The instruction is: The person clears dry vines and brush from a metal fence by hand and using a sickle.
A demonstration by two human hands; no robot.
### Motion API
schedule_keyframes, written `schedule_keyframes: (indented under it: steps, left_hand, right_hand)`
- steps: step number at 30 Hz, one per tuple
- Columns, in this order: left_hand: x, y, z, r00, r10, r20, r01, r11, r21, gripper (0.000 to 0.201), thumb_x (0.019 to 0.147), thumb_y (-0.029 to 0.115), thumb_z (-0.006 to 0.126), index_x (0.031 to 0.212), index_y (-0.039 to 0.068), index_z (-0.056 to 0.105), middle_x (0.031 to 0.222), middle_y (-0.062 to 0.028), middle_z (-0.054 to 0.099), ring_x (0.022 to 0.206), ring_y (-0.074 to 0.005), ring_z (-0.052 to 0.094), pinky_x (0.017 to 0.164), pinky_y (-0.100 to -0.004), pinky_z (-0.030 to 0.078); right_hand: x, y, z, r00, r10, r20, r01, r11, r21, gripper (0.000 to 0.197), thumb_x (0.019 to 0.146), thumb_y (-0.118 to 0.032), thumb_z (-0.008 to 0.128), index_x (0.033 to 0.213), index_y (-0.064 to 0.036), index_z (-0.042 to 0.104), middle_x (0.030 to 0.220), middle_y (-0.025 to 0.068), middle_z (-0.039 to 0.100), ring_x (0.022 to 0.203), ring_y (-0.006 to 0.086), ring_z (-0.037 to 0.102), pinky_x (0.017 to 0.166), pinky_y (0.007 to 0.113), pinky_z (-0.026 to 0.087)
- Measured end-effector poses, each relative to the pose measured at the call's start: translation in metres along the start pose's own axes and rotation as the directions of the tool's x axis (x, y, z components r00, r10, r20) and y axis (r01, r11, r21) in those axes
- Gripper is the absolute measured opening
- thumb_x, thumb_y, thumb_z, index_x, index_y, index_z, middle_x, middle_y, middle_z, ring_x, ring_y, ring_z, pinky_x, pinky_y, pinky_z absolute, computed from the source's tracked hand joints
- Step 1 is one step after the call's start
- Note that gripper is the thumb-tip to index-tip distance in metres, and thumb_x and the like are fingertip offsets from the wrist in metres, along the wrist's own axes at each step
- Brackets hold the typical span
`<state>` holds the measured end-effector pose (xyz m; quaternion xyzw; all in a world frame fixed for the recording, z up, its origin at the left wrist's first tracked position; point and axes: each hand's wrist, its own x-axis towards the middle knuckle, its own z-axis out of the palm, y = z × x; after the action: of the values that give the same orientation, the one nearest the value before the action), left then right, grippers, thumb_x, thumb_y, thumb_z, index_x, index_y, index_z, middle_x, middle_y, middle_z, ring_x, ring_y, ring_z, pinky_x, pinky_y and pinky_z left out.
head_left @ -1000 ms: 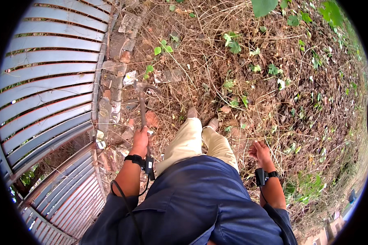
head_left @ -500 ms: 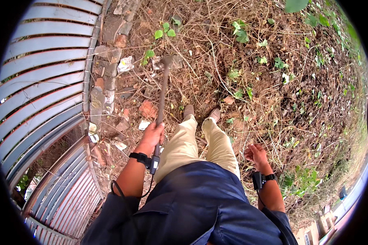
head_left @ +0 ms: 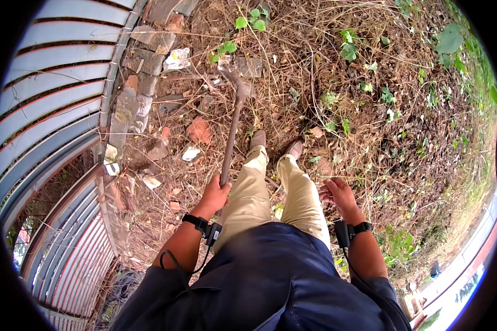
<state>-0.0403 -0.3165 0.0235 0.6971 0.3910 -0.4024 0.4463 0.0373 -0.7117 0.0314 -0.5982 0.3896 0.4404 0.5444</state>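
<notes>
Twists the pick (head_left: pixel 236 118) since a second ago, turning its narrow end toward the fence (head_left: pixel 66 53); grips it left of the shoes (head_left: pixel 258 139) with the left hand (head_left: pixel 215 193), curling the right hand (head_left: pixel 340 195) loosely.

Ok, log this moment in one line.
left hand: grips pick-like tool | right hand: half-open, looks empty | slatted fence: person's left

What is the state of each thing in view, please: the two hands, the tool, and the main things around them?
Left hand: closed around the tool's handle.
Right hand: empty, fingers loosely curled.
Long-handled tool: held, head pointing away from the body; ground contact unclear.
Shoes: worn, slightly apart.
Reddish chunk: lying on the ground.
Dry stems: brown, tangled.
Slatted metal fence: standing at the left.
</notes>
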Motion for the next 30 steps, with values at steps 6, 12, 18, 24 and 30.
schedule_keyframes:
  steps: [6, 12, 18, 24, 30]
  left_hand:
    - [0.022, -0.035, 0.001, 1.0, 0.017, 0.005, -0.018, 0.982, 0.189, 0.033, 0.092, 0.028, 0.056, 0.105, -0.002, 0.056, 0.084, -0.0234, 0.066, 0.078, -0.0383, 0.065, 0.072, -0.0435, 0.051]
    - [0.055, -0.036, 0.008, 0.999, 0.048, -0.021, -0.041, 0.966, 0.256, 0.037, 0.095, 0.033, 0.051, 0.105, -0.002, 0.059, 0.087, -0.0215, 0.066, 0.082, -0.0362, 0.065, 0.074, -0.0442, 0.05]
    - [0.104, 0.003, 0.023, 0.999, 0.042, -0.031, -0.03, 0.944, 0.328, 0.033, 0.096, 0.03, 0.05, 0.109, 0.0, 0.057, 0.092, -0.0211, 0.066, 0.087, -0.0378, 0.064, 0.078, -0.045, 0.049]
    - [0.127, -0.006, 0.062, 0.996, 0.026, -0.084, 0.002, 0.947, 0.32, 0.033, 0.095, 0.029, 0.052, 0.107, 0.0, 0.059, 0.092, -0.0219, 0.066, 0.086, -0.0374, 0.064, 0.078, -0.0442, 0.049]
    - [0.12, -0.04, 0.158, 0.973, -0.075, -0.219, 0.132, 0.957, 0.26, 0.031, 0.093, 0.025, 0.056, 0.11, -0.001, 0.059, 0.094, -0.0205, 0.067, 0.089, -0.0341, 0.065, 0.08, -0.0444, 0.049]
  right_hand:
    - [-0.004, 0.002, 0.017, 0.999, 0.019, -0.029, -0.02, 0.999, -0.036, 0.027, 0.095, -0.021, 0.057, 0.105, 0.0036, 0.058, 0.087, 0.0132, 0.067, 0.069, 0.0177, 0.066, 0.058, 0.027, 0.052]
    - [-0.013, 0.005, 0.009, 0.992, 0.082, -0.096, -0.09, 0.993, -0.082, 0.029, 0.094, -0.022, 0.059, 0.107, 0.0035, 0.058, 0.087, 0.0127, 0.067, 0.069, 0.0177, 0.066, 0.059, 0.027, 0.053]
    - [-0.008, 0.027, -0.01, 0.989, 0.086, -0.116, -0.088, 0.996, -0.014, 0.029, 0.094, -0.022, 0.06, 0.107, 0.0034, 0.059, 0.087, 0.0121, 0.067, 0.069, 0.0181, 0.066, 0.059, 0.028, 0.051]
    - [0.011, 0.052, -0.051, 0.992, 0.113, -0.063, -0.114, 0.993, -0.023, 0.028, 0.094, -0.022, 0.06, 0.108, 0.0023, 0.06, 0.086, 0.0112, 0.068, 0.07, 0.0174, 0.066, 0.06, 0.028, 0.052]
    - [0.041, 0.065, -0.118, 0.996, 0.066, 0.055, -0.063, 0.997, -0.043, 0.028, 0.095, -0.024, 0.059, 0.108, 0.0007, 0.06, 0.086, 0.0082, 0.067, 0.072, 0.0148, 0.065, 0.063, 0.027, 0.052]
